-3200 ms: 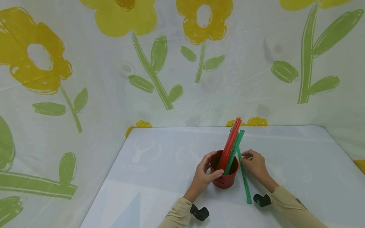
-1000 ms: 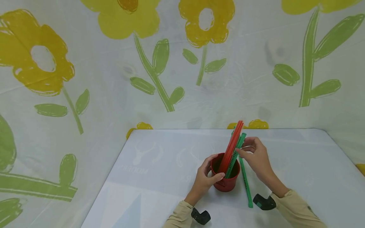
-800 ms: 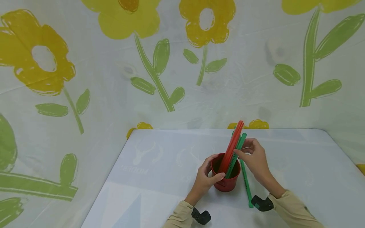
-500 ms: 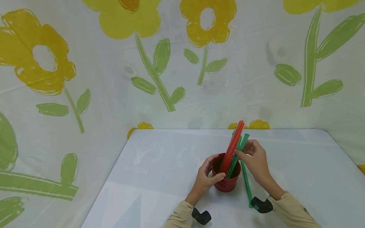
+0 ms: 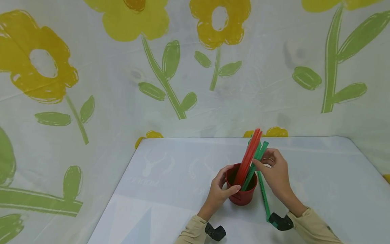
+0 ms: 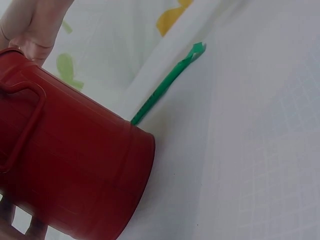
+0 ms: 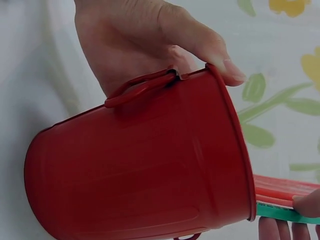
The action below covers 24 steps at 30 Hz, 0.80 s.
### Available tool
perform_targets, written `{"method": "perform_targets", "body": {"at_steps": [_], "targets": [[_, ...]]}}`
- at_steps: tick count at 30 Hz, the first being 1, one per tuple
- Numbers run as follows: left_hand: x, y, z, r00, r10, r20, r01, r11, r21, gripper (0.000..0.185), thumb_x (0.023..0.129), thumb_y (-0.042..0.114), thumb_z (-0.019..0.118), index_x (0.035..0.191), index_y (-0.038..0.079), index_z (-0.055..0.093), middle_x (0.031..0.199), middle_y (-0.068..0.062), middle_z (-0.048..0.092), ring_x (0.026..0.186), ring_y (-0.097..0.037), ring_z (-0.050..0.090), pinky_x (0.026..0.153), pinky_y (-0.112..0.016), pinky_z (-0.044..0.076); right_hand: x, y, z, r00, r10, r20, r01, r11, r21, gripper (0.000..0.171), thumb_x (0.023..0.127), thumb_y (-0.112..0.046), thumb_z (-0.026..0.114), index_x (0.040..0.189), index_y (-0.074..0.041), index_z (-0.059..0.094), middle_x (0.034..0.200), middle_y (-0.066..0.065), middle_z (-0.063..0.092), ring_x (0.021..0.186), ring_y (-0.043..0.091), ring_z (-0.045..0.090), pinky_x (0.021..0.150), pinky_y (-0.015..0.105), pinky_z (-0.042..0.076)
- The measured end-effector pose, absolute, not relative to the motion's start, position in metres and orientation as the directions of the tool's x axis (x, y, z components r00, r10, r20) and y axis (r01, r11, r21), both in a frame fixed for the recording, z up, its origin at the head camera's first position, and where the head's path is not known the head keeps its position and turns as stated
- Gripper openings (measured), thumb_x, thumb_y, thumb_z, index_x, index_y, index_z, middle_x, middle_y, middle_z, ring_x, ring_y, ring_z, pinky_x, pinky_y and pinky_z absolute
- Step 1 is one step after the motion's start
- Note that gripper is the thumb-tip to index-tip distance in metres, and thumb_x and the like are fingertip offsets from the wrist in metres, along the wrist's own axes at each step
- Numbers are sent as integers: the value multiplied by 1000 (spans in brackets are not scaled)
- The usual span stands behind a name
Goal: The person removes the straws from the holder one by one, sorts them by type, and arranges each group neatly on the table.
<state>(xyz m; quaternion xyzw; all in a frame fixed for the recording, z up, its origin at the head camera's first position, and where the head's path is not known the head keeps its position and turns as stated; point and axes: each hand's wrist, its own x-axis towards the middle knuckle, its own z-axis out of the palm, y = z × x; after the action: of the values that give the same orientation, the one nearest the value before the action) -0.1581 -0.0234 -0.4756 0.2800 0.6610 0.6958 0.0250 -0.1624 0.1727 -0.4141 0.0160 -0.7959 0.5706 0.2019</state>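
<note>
My left hand (image 5: 216,189) holds a small red bucket (image 5: 240,197) by its rim, thumb at the front. Red straws (image 5: 247,159) and green straws (image 5: 262,149), apparently in printed wrappers, lean out of it. At the bucket's right, my right hand (image 5: 275,174) pinches a green straw between thumb and fingers. In the right wrist view, its thumb (image 7: 306,204) lies against the red straws (image 7: 280,191) and green straws (image 7: 280,212). Another green straw (image 5: 263,195) lies on the table beside the bucket; in the left wrist view this green straw (image 6: 167,82) is partly hidden behind the bucket (image 6: 80,160).
The white table (image 5: 158,210) carries faint printed patterns. A flower-patterned cloth (image 5: 115,84) hangs behind and at the sides. Black wrist cameras sit on both wrists, the left camera (image 5: 215,232) and the right camera (image 5: 281,222), the latter overlapping the loose straw's near end.
My right hand has moved up from beside the loose green straw to the straws in the bucket. A green straw's top has shifted right, away from the red ones. The left hand keeps its hold.
</note>
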Motion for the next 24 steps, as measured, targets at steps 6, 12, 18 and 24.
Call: {"method": "perform_targets", "body": {"at_steps": [6,12,18,24], "targets": [[-165,-21,-494,-850,396,347,327,-120,938,59,88,25,65,140,19,40,138,0,48,125,-20,46,104,-37,36,-162,175,-412,-911,214,354,-266,353,-897,37,85,-9,70,115,1,50,99,13,63,81,2,59,65,14,51],[-165,-21,-495,-857,404,319,298,-118,947,58,88,30,65,140,24,40,138,5,47,126,-16,45,105,-36,35,-156,172,-398,-904,208,375,-286,358,-889,34,85,-4,68,112,4,50,96,14,62,79,4,60,63,16,52],[-165,-20,-495,-857,407,317,293,-121,948,58,88,30,65,140,25,40,139,5,47,125,-16,45,105,-36,35,-159,177,-400,-893,208,398,-321,326,-889,33,84,-6,70,110,0,50,91,10,62,77,8,62,58,26,55],[-164,-23,-489,-854,406,325,306,-114,945,59,88,23,64,141,19,39,139,1,47,126,-19,45,105,-39,35,-159,178,-390,-880,222,419,-348,296,-889,33,84,-3,70,109,0,49,89,8,61,76,9,63,58,26,55]]}}
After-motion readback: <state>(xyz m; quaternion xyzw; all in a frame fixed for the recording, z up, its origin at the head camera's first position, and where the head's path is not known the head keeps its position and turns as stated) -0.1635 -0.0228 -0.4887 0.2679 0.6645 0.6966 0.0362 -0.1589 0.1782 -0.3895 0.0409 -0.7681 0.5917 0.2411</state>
